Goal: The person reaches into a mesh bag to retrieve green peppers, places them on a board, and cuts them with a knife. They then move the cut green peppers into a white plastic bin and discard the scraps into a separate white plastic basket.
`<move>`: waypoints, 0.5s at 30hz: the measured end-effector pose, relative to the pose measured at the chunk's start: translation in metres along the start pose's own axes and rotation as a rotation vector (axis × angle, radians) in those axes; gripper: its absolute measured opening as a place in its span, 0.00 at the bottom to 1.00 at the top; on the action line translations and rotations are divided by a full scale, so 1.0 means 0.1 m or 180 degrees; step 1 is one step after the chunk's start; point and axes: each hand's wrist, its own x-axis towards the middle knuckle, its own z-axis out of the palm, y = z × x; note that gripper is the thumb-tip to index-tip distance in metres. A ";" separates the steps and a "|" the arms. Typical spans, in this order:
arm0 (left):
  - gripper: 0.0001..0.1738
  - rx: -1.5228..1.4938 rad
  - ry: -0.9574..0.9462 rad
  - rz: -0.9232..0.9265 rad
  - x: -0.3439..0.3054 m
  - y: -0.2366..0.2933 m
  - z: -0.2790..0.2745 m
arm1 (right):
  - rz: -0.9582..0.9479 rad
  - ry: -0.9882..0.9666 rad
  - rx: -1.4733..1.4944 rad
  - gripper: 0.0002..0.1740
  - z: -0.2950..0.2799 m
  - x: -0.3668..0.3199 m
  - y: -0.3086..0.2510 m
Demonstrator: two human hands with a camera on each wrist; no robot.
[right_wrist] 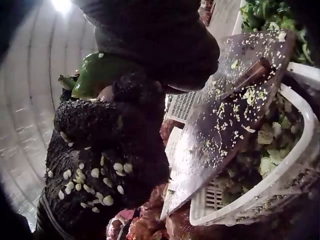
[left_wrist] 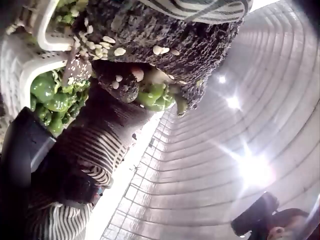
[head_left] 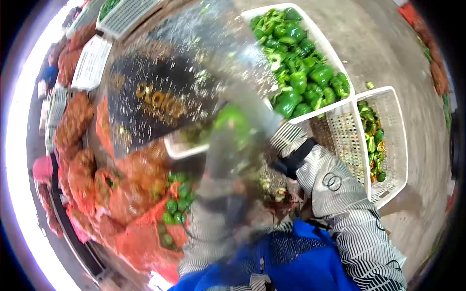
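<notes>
Both hands wear dark knitted gloves and are close together over a seed-strewn board (head_left: 145, 97); in the head view they are blurred. My left hand (left_wrist: 170, 45), with pale seeds stuck to its glove, grips a green bell pepper (left_wrist: 156, 97). My right hand (right_wrist: 155, 45) comes against the same green pepper from the other side, its fingers curled at it; they partly hide it. A bare fingertip shows at the pepper's lower edge in the right wrist view. A knife (right_wrist: 250, 77) with a brown handle lies on the board among the seeds.
A white crate (head_left: 330, 51) of green peppers stands beyond the right hand, with another crate (head_left: 395, 126) beside it. Under the board's edge sits a white crate (right_wrist: 305, 125) of scraps. Red mesh sacks (head_left: 141, 242) fill the left side.
</notes>
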 end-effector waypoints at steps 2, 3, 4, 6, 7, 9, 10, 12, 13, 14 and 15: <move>0.42 -0.0939 -0.0515 -0.1009 0.06 -0.14 -0.04 | 0.0317 -0.0056 0.0774 0.12 0.07 0.05 -0.03; 0.39 -0.0900 -0.0834 -0.1646 0.12 -0.25 -0.02 | 0.0598 -0.0064 0.1363 0.15 0.15 0.08 -0.03; 0.39 -0.0884 -0.0813 -0.1676 0.08 -0.29 -0.05 | 0.1008 -0.0146 0.2362 0.20 0.21 0.13 -0.03; 0.34 -0.1153 -0.0832 -0.1493 -0.01 -0.25 -0.16 | 0.1289 -0.0500 0.2629 0.22 0.24 0.21 -0.03; 0.31 -0.1293 -0.0845 -0.1382 -0.04 -0.18 -0.22 | 0.1577 -0.0819 0.2865 0.23 0.22 0.22 -0.03; 0.28 -0.1439 -0.0857 -0.1260 -0.08 -0.06 -0.28 | 0.1084 -0.1133 0.2008 0.23 0.15 0.24 -0.09; 0.23 -0.1443 -0.0389 -0.0780 -0.12 0.01 -0.27 | 0.1195 -0.1120 0.1977 0.23 0.17 0.24 -0.13; 0.17 -0.2746 -0.0246 -0.1785 0.08 0.50 -0.66 | 0.1345 -0.1269 0.2373 0.22 0.14 0.21 -0.19; 0.17 -0.2751 -0.0242 -0.1799 0.06 0.45 -0.65 | 0.1352 -0.1283 0.2375 0.22 0.19 0.18 -0.09; 0.16 -0.2049 0.0131 -0.0735 0.05 0.32 -0.58 | 0.0392 -0.1217 0.2270 0.22 0.29 0.17 0.08; 0.15 -0.1293 0.0490 0.0328 0.00 0.16 -0.49 | -0.0585 -0.1123 0.2131 0.22 0.34 0.20 0.17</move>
